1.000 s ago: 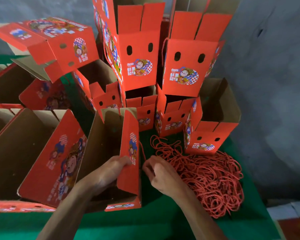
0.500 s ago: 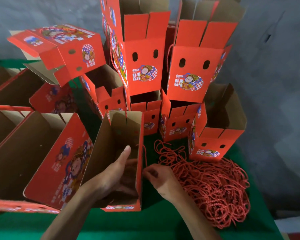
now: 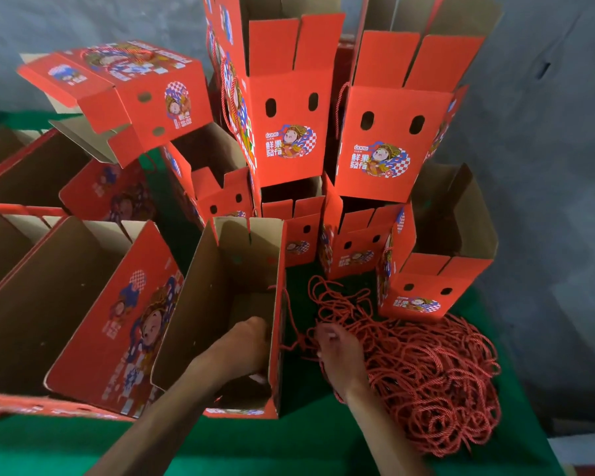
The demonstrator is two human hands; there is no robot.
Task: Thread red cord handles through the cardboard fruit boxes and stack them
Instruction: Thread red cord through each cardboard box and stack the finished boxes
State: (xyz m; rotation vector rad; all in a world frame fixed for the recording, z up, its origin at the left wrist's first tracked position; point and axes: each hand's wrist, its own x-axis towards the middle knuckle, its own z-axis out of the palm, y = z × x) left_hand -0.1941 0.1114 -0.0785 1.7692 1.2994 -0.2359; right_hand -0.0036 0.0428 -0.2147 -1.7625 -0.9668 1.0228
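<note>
The open box [image 3: 220, 304] stood on the green cloth [image 3: 289, 444] just left of the red cord pile [image 3: 430, 376]. The left hand [image 3: 244, 348] reached inside it against the right wall, though whether its fingers gripped anything could not be told. The right hand [image 3: 337, 352], just outside that wall, pinched a cord [image 3: 291, 345] running to it. Light, stiff cardboard probably dents easily, so bracing near the holes suits; the limp cord seems best held near its end.

A green-covered table [image 3: 323, 448] carries open red boxes [image 3: 430, 286] from nine to one o'clock, cords [image 3: 426, 372] heaped at four.
</note>
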